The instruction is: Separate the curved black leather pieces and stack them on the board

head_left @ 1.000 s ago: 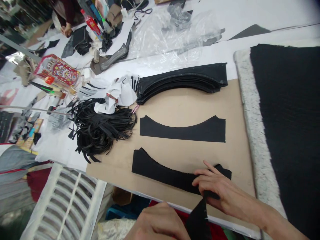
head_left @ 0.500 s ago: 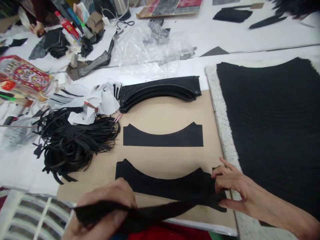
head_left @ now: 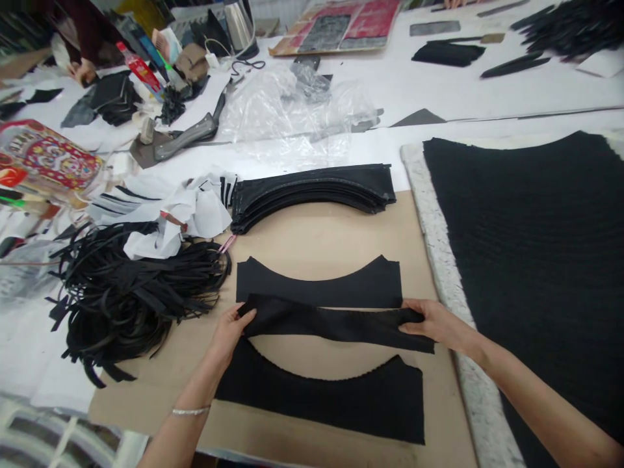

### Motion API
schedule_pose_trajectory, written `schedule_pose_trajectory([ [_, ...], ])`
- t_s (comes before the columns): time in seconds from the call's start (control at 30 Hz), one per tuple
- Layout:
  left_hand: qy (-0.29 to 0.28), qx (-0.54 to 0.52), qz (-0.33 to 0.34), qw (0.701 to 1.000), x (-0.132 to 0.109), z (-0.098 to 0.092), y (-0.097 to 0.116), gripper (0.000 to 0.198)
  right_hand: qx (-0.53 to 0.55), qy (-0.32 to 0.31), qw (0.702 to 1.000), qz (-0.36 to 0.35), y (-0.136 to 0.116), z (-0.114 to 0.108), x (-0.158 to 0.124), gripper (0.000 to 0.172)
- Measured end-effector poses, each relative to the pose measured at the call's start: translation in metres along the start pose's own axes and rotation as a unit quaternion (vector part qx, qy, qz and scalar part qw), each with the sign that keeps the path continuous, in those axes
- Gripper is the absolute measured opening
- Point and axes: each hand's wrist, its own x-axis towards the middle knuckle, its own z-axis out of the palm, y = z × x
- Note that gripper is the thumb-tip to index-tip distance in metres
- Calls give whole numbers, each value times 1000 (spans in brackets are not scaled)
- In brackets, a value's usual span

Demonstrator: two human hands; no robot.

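Between my two hands a black fabric piece [head_left: 336,325] is stretched out sideways. My left hand [head_left: 234,327] pinches its left end, and my right hand [head_left: 431,324] grips its right end with thumb and fingers. Just behind it lies a flat black cut piece [head_left: 316,291] with a curved upper edge, partly covered along its lower side. Nearer to me rests another black cut piece [head_left: 331,400], larger, its curved edge rough. All are over a tan board [head_left: 312,237]. A stack of curved black pieces [head_left: 312,185] sits at the board's far edge.
A heap of black strips [head_left: 141,286] and crumpled white scraps [head_left: 190,208] lie left. At right, a large black cloth [head_left: 526,247] covers a pale pad [head_left: 429,208]. Beyond are clear plastic [head_left: 292,107], a red-labelled bottle [head_left: 141,73] and a kettle [head_left: 238,26]. Another person's hands [head_left: 82,70] show far left.
Both hands have moved away from me, carrying the held fabric from the board's near edge to beside the middle piece. It is now spread straighter. The view has shifted slightly.
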Motion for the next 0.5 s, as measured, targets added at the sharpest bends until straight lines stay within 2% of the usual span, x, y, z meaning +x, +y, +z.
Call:
schedule_pose_trajectory([
  [0.1, -28, -35, -7, 999, 10, -6, -6, 54, 17, 0, 1000, 2, 6, -7, 2, 22],
  [0.17, -35, -69, -1, 997, 13, -7, -3, 56, 32, 46, 998, 2, 9, -8, 3, 26],
  [0.3, -11, -83, 16, 996, 16, -7, 4, 57, 55, 191, 980, -28, 8, -1, 2, 45],
  [0.5, -2, -74, 37, 997, 31, -19, 13, 65, 91, 243, 964, -59, -9, 6, 13, 53],
])
